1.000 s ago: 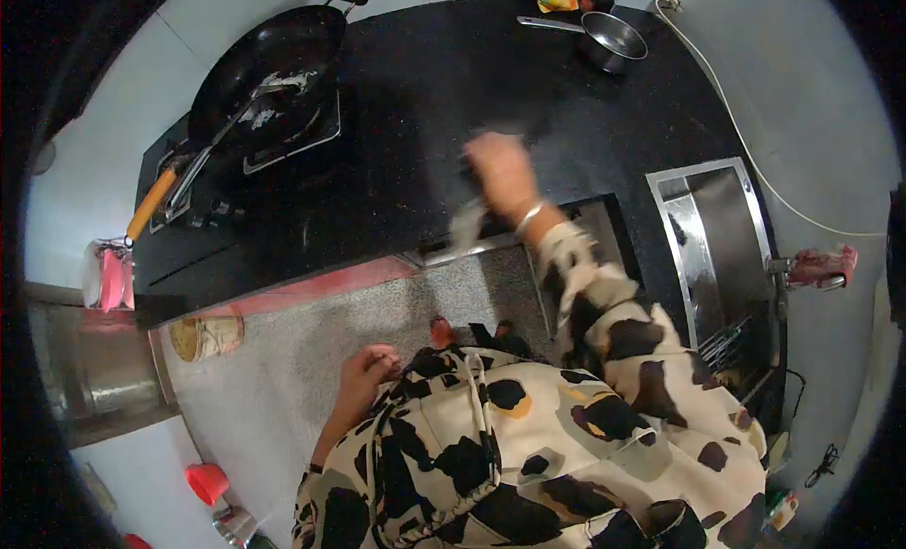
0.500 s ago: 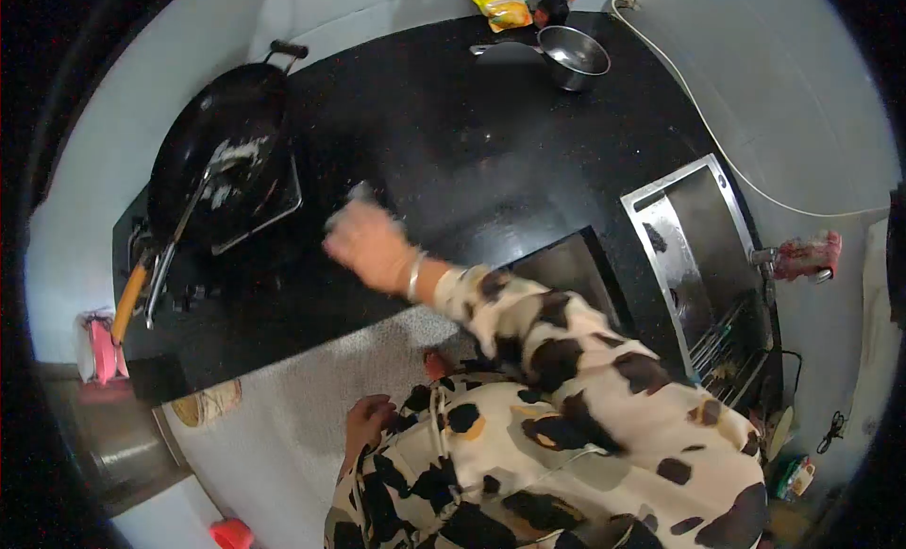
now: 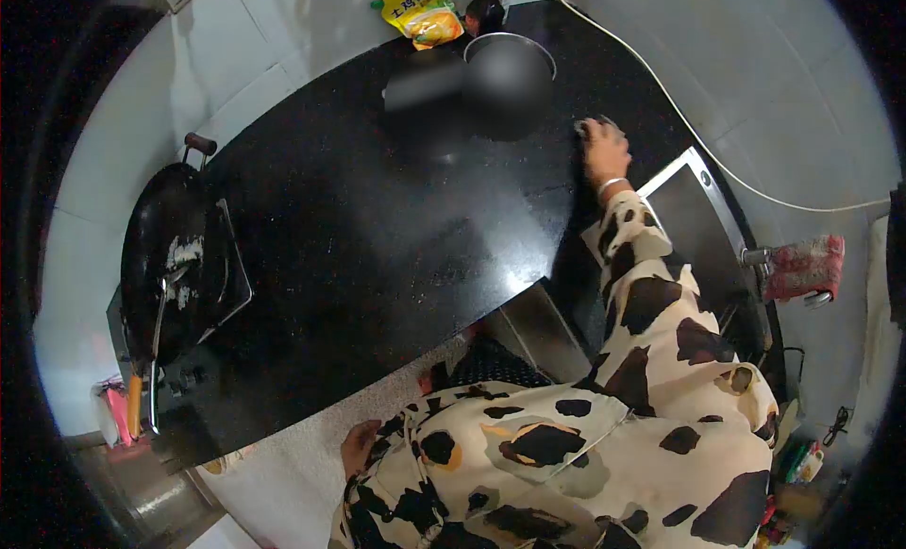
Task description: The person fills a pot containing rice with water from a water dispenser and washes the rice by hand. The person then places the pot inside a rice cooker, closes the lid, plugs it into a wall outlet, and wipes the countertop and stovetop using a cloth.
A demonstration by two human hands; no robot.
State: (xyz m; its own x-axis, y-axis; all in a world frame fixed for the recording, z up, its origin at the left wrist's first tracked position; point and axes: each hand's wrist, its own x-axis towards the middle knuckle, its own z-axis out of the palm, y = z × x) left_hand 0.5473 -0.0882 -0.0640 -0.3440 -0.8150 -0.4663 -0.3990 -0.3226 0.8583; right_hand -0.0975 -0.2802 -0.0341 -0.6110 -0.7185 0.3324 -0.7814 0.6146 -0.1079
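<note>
My right hand (image 3: 605,152) rests on the black countertop (image 3: 377,209), right of the saucepan and just beyond the sink's upper corner. Its fingers are curled over something greyish at the fingertips, too small to make out. Below the counter's front edge, my left hand (image 3: 359,446) hangs at my side, partly hidden by the patterned clothing; its grip does not show clearly. The saucepan (image 3: 510,82) is partly blurred, with its handle pointing left.
A black wok (image 3: 170,228) with a metal spatula (image 3: 158,337) in it stands on the stove at left. Behind the saucepan are a yellow packet (image 3: 421,16) and a dark bottle (image 3: 486,11). The metal sink (image 3: 694,204) and a red cloth (image 3: 805,268) are at right.
My right hand swept left across the counter toward the stove, then moved far right, near the sink. The view has shifted and turned. My left hand has stayed low at my side.
</note>
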